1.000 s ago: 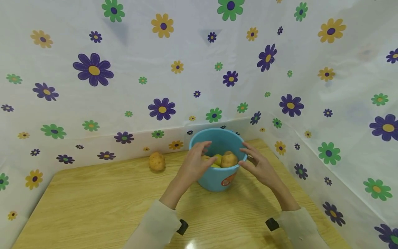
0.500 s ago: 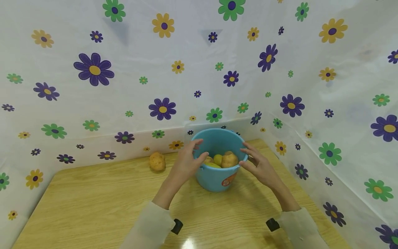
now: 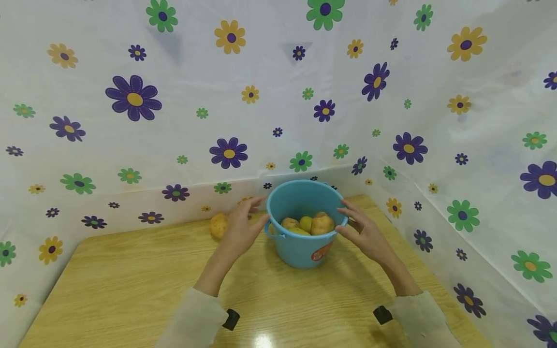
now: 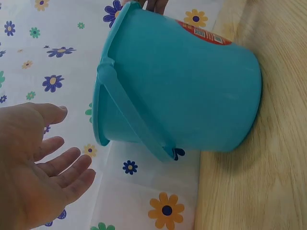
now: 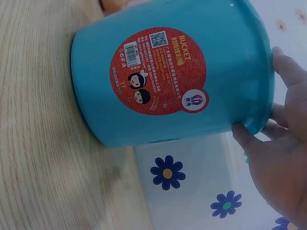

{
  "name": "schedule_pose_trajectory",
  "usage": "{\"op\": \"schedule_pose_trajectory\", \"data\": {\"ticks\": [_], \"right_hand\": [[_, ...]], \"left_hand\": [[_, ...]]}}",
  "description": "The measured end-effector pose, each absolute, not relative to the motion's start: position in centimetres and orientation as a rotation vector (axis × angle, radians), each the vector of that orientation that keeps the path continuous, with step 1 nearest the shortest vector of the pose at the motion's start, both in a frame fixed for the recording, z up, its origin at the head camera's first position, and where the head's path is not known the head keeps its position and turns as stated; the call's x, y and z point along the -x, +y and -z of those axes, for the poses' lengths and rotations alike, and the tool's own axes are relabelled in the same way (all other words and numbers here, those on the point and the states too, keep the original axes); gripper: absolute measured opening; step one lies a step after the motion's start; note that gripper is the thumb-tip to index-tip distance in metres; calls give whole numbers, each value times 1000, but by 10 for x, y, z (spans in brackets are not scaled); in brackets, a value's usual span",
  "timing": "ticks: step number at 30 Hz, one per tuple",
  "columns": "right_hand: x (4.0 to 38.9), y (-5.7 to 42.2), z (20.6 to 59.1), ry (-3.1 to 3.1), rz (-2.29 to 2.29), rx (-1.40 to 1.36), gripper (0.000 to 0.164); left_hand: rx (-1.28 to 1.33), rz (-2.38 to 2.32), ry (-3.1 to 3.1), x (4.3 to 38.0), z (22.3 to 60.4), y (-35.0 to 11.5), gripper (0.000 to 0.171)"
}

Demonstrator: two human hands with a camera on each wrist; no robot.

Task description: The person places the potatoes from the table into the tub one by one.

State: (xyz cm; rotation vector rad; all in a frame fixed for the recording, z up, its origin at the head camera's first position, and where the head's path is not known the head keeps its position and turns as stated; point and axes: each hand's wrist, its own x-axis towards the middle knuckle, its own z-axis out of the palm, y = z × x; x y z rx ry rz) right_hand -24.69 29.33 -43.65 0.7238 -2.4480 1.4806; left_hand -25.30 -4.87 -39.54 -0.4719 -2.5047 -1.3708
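A blue plastic bucket (image 3: 300, 256) stands upright on the wooden table, with a red round label (image 5: 158, 72) on its side. Inside it lie potatoes (image 3: 322, 224), a small round green fruit (image 3: 306, 223) and a yellow-green piece (image 3: 299, 231), partly hidden by the rim. My right hand (image 3: 363, 232) holds the bucket's right rim, thumb and fingers bent at the edge. To the left of the bucket, my left hand (image 3: 238, 229) is apart from it, palm towards it and fingers relaxed, as the left wrist view also shows. The bucket's handle (image 4: 132, 112) hangs down on that side.
A single potato (image 3: 217, 225) sits on the table (image 3: 143, 285) near the back edge, partly covered by the left hand in the head view. White sheeting (image 3: 183, 72) with printed flowers walls the table at the back and right.
My left hand has moved left, from over the bucket's rim to beside it, now overlapping the lone potato. The right hand stays at the rim and the bucket has hardly moved.
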Motion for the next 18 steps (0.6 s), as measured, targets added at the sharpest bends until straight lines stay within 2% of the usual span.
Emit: {"op": "schedule_pose_trajectory", "data": {"ticks": [18], "right_hand": [[246, 294, 436, -2451, -1475, -724, 50]], "left_hand": [[347, 1346, -2575, 257, 408, -92, 52]]}}
